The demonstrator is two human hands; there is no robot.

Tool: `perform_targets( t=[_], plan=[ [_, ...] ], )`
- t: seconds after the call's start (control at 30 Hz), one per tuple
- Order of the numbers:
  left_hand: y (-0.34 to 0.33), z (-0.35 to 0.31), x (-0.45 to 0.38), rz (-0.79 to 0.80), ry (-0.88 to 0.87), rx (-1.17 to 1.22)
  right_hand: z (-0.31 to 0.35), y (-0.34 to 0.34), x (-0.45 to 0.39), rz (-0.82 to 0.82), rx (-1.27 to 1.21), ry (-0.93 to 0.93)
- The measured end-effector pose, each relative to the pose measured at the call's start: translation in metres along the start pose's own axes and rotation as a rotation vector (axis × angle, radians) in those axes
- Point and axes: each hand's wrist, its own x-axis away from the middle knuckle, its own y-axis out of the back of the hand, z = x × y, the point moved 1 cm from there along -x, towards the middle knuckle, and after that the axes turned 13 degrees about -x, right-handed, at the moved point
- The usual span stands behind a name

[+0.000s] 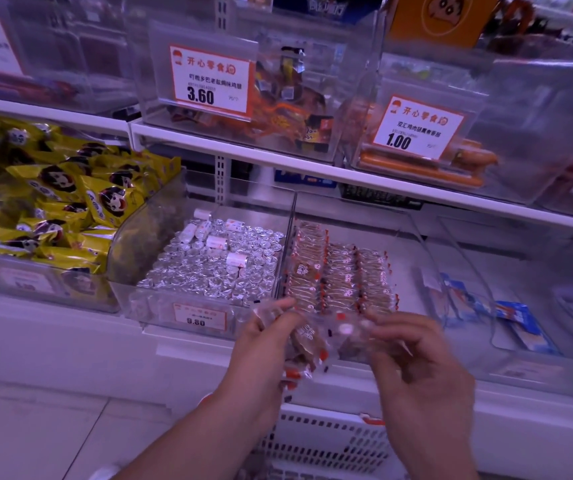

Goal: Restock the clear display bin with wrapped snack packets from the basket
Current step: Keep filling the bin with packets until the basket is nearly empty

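Where bin [413, 233] fronts, packets [316, 341] between left hand [264, 344], right hand [413, 355].

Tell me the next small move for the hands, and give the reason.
Probably carry the bunch of packets forward and set them into the clear bin, beside the packed rows. Both the left hand and right hand grip the bunch just in front of the bin, above the basket, and bare floor shows right of the rows.
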Motion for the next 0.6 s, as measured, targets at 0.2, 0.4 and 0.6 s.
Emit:
perform_targets(
  t=[0.2, 0.4, 0.6],
  plan=[
    [-0.003, 0.002, -0.002, 0.029, -0.021, 0.109, -0.002, -0.018, 0.012, 0.318, -0.034, -0.142],
    [-0.01, 0.014, -0.001, 0.049, -0.09, -0.047, -0.018, -0.027, 0.01, 0.081, -0.351, -0.633],
    [-0.011, 0.023, -0.001, -0.066, -0.181, -0.207, -0.012, -0.036, 0.008, 0.067, -0.544, -0.963]
  ],
)
